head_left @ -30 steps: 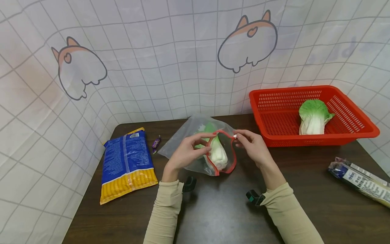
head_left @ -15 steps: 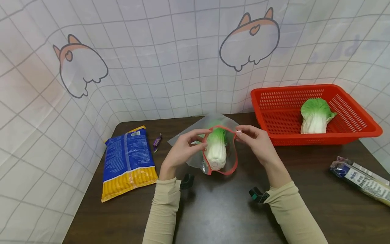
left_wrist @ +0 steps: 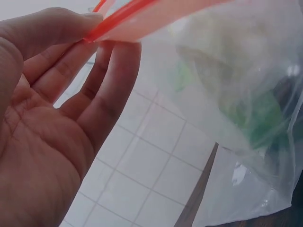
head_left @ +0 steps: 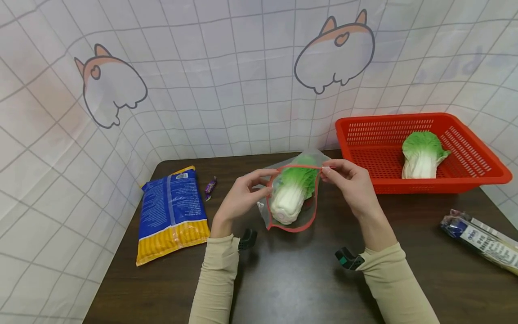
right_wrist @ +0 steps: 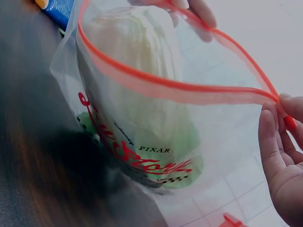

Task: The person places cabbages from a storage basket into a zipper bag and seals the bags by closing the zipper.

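Observation:
A clear zip bag [head_left: 297, 228] with a red zip rim is held with its mouth spread wide toward me. Inside lies a small napa cabbage [head_left: 288, 202], its white root end facing the opening and its green leaves deeper in. My left hand [head_left: 244, 198] pinches the rim on the left between thumb and fingers; the left wrist view shows the thumb on the red strip [left_wrist: 123, 21]. At the other end, my right hand [head_left: 354, 186] pinches the rim's corner by a white slider. Red printed lettering [right_wrist: 142, 158] shows on the bag in the right wrist view.
A red plastic basket [head_left: 425, 184] with a second napa cabbage [head_left: 421, 155] stands at the back right. Right of my arm lies a long clear-and-white package [head_left: 483, 238]. On the left are a blue and yellow bag [head_left: 171, 216] and a small purple-wrapped candy [head_left: 210, 188].
The bag has swung to the right and its mouth has turned toward me, so more of the cabbage shows. My right hand has moved right and slightly up, still pinching the rim.

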The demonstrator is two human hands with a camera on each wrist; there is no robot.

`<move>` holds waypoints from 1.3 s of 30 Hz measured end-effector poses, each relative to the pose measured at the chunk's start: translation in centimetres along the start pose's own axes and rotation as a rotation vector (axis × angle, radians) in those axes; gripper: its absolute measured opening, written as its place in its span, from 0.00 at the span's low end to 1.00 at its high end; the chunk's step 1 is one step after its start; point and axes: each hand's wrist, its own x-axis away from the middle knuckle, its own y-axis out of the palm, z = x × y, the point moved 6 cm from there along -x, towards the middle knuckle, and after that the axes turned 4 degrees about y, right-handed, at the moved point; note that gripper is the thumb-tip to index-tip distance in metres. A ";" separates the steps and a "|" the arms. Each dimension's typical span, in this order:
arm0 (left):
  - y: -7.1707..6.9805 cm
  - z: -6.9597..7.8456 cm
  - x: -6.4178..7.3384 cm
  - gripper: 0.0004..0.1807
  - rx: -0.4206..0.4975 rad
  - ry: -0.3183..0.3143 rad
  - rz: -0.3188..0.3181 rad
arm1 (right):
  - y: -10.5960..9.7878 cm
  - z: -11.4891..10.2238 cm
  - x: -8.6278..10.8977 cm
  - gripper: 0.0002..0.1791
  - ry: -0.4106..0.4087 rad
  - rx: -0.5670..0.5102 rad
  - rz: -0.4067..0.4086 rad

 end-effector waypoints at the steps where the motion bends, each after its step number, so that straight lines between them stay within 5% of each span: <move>1: 0.0 0.0 0.0 0.20 -0.017 0.003 0.008 | 0.0 -0.2 0.0 0.17 -0.007 0.001 0.000; 12: -0.7 0.7 0.0 0.21 -0.055 0.020 0.069 | 0.9 -2.0 -0.9 0.13 -0.043 -0.105 -0.020; 25: -1.4 1.3 0.5 0.24 -0.088 0.016 0.027 | 1.3 -3.7 -2.5 0.12 -0.068 -0.105 0.002; 32: -1.5 -1.5 1.6 0.20 -0.129 -0.096 -0.004 | 1.3 -4.0 -3.0 0.11 -0.073 -0.112 0.013; 39: -0.8 -4.2 3.4 0.16 -0.192 -0.133 -0.137 | 1.4 -3.8 -3.4 0.09 -0.066 -0.143 0.011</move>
